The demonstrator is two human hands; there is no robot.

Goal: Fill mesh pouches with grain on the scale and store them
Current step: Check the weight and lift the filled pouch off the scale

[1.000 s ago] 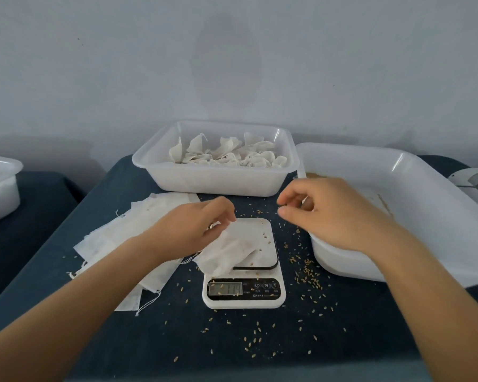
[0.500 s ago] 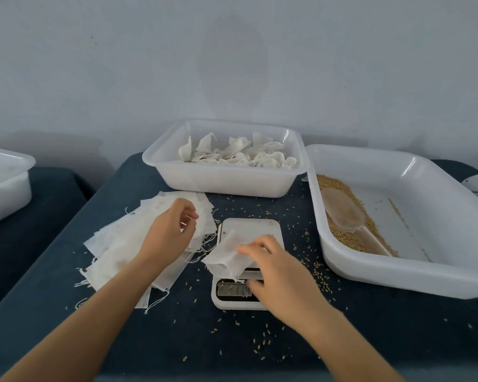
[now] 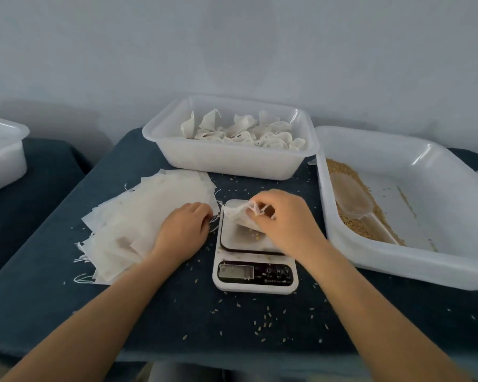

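Observation:
A white digital scale point(image 3: 254, 274) stands at the middle of the dark blue table. Over its platform my right hand point(image 3: 284, 224) pinches the gathered top of a white mesh pouch point(image 3: 239, 216), which sags toward the platform. A few grains lie on the platform under it. My left hand point(image 3: 184, 232) rests on the right edge of a fanned stack of flat empty pouches point(image 3: 138, 221), its fingers curled down at the stack's edge. A large white tray point(image 3: 398, 260) to the right holds grain point(image 3: 353, 224) and a translucent scoop point(image 3: 352, 198).
A white bin point(image 3: 232, 161) behind the scale holds several filled pouches. Another white bin point(image 3: 0, 158) sits at the far left on a separate surface. Loose grains are scattered on the cloth around and in front of the scale. A pale wall stands behind.
My right hand went from the grain tray to the scale and took hold of the pouch top. My left hand let go of the pouch and settled on the stack of empty ones.

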